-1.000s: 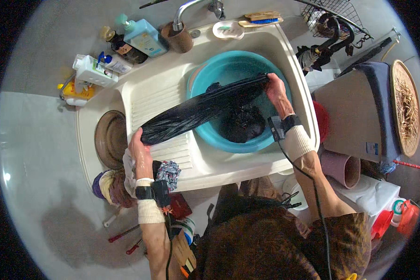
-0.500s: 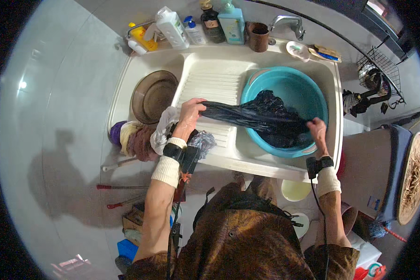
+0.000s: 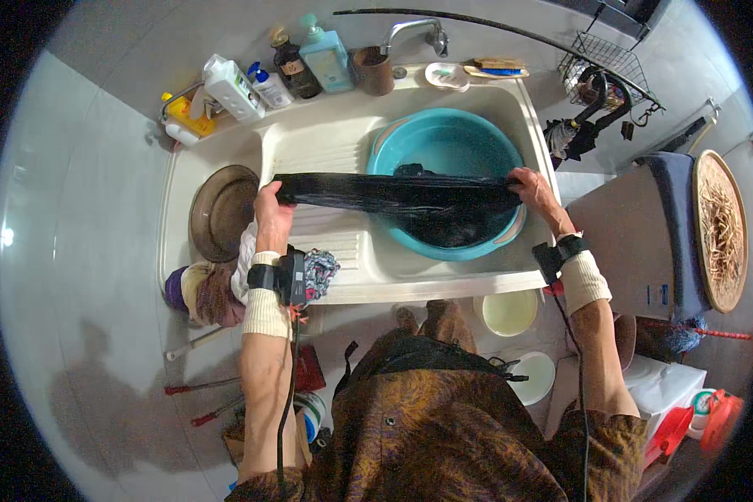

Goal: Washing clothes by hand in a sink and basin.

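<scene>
A wet black garment [image 3: 393,191] is stretched taut between my two hands, and I cannot make out its kind. My left hand [image 3: 274,216] is closed on one end, above the ribbed washboard [image 3: 314,155] of the white sink. At the other end, my right hand [image 3: 537,194] grips the cloth over the right rim of the turquoise basin [image 3: 502,146]. More dark fabric hangs down into that basin, where some water shows. Left of the washboard, a brown translucent bowl [image 3: 223,213] sits in the smaller sink hollow.
Bottles, among them a teal pump bottle [image 3: 328,60], line the sink's back ledge beside a brown cup [image 3: 373,71], a faucet [image 3: 414,32], a soap dish [image 3: 448,77] and a brush [image 3: 498,69]. Crumpled cloths [image 3: 213,293] hang over the front-left edge. A woven tray [image 3: 721,230] stands at right.
My right hand has come up to the basin's right rim with its end of the cloth. The garment now spans straight between both hands instead of bunching in the basin. The view has shifted.
</scene>
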Action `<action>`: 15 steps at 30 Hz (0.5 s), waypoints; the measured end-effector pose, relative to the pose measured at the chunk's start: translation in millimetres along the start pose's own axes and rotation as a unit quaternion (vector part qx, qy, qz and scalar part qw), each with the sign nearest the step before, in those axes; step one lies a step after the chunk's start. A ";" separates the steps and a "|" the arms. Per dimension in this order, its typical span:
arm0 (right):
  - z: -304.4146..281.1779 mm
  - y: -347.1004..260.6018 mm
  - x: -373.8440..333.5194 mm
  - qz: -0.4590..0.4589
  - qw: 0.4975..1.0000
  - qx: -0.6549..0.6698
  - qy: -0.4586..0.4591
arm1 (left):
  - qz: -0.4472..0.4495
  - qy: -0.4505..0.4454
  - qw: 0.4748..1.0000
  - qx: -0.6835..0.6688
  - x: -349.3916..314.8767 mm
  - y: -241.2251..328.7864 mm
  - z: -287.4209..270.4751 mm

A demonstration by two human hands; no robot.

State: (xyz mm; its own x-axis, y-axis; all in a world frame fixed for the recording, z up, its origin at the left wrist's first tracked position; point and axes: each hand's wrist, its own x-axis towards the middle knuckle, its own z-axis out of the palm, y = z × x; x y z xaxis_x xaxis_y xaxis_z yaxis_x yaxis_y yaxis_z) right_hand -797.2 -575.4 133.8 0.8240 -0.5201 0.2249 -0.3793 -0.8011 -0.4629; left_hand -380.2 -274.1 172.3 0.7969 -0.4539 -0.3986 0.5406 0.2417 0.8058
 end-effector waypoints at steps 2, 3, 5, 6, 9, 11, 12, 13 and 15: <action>7.9 3.1 -6.9 0.057 0.997 -0.054 0.022 | -0.006 0.012 0.999 -0.042 2.0 1.6 2.1; 7.2 -0.9 -9.1 0.117 0.986 -0.108 0.043 | -0.005 0.008 0.999 -0.042 2.3 3.8 7.0; 4.0 -8.5 -7.9 0.142 0.979 -0.122 0.075 | -0.002 0.054 0.998 0.012 0.8 10.3 14.4; 4.8 -5.0 -6.3 0.202 0.968 -0.106 0.106 | 0.000 0.050 0.999 0.012 1.2 11.7 15.9; 19.3 47.0 -0.8 0.408 0.879 0.152 0.195 | -0.030 0.006 0.999 0.027 0.2 3.4 32.6; 27.6 28.6 10.2 0.213 0.951 0.151 0.168 | -0.079 -0.062 0.995 0.028 -13.7 -3.3 39.8; 26.5 21.3 18.6 0.109 0.971 0.146 0.154 | -0.093 -0.083 0.992 0.026 -14.1 -2.8 46.8; 14.3 24.4 27.3 0.104 0.972 0.141 0.159 | -0.108 -0.110 0.988 0.023 -15.0 -2.3 62.7; -19.6 40.9 45.9 -0.049 0.954 -0.179 0.234 | -0.069 -0.123 0.990 0.021 -19.4 1.7 111.5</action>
State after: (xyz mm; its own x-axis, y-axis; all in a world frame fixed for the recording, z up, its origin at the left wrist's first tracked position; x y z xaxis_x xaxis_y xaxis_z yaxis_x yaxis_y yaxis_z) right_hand -783.2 -637.9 141.9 0.6163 -0.4460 0.6491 -0.4989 -0.8588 -0.1164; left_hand -424.8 -360.6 230.2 0.6244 -0.6760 -0.3915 0.6238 0.1298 0.7707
